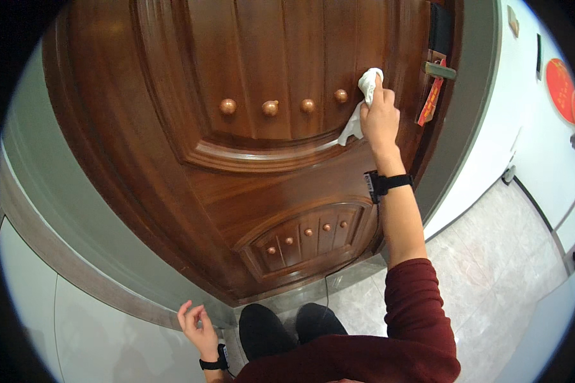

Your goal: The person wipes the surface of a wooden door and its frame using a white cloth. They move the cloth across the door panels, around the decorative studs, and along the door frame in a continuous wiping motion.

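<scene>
Raised right hand [379, 118] pressing white cloth [363, 102] against wooden door [172, 127].

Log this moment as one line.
right hand: presses white cloth on wooden door | left hand: empty, low

Door [249, 159]: we see dark brown wood, varnished and glossy, with carved panels.
Studs [270, 107]: rounded knobs, smooth, with a coppery sheen.
Cloth [364, 96]: white, soft and crumpled, matt, in our right hand [380, 118].
Handle [441, 70]: looks like brushed metal, dull grey.
Frame [473, 127]: grey, smooth, matt.
Floor [492, 255]: pale stone-look tiles, polished.
Sleeve [415, 306]: dark red knit fabric, matt.
Wristbands [390, 183]: black, plastic-looking.
</scene>
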`<state>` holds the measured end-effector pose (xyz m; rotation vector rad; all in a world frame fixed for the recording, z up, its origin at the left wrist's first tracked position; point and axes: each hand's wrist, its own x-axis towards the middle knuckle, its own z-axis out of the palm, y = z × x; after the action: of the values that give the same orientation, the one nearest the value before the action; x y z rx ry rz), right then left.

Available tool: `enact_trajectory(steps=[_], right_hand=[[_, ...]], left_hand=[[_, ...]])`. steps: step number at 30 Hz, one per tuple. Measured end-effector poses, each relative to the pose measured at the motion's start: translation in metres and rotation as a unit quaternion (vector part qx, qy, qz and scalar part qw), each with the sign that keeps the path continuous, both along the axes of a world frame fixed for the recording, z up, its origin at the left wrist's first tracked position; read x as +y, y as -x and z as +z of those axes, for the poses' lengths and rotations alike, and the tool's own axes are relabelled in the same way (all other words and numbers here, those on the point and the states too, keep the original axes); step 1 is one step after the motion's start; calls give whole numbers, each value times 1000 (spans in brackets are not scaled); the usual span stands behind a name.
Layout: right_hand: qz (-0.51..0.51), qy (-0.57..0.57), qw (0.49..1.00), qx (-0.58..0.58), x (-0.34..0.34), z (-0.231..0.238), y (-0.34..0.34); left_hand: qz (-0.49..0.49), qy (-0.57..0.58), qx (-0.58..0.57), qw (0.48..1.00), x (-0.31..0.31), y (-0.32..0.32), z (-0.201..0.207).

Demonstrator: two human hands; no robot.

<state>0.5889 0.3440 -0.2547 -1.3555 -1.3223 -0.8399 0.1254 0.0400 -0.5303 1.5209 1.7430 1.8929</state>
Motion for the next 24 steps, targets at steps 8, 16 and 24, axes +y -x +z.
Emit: enact_trajectory(steps=[8, 16, 24], right_hand=[[41, 35, 998, 40, -32, 1, -35], [-109, -58, 992, -17, 25, 39, -44], [-110, 140, 983, -37, -16, -46, -41]], left_hand=[[11, 4, -8, 1000, -2, 3, 0], [27, 18, 27, 999, -4, -1, -5], [-20, 21, 30, 999, 7, -13, -3]])
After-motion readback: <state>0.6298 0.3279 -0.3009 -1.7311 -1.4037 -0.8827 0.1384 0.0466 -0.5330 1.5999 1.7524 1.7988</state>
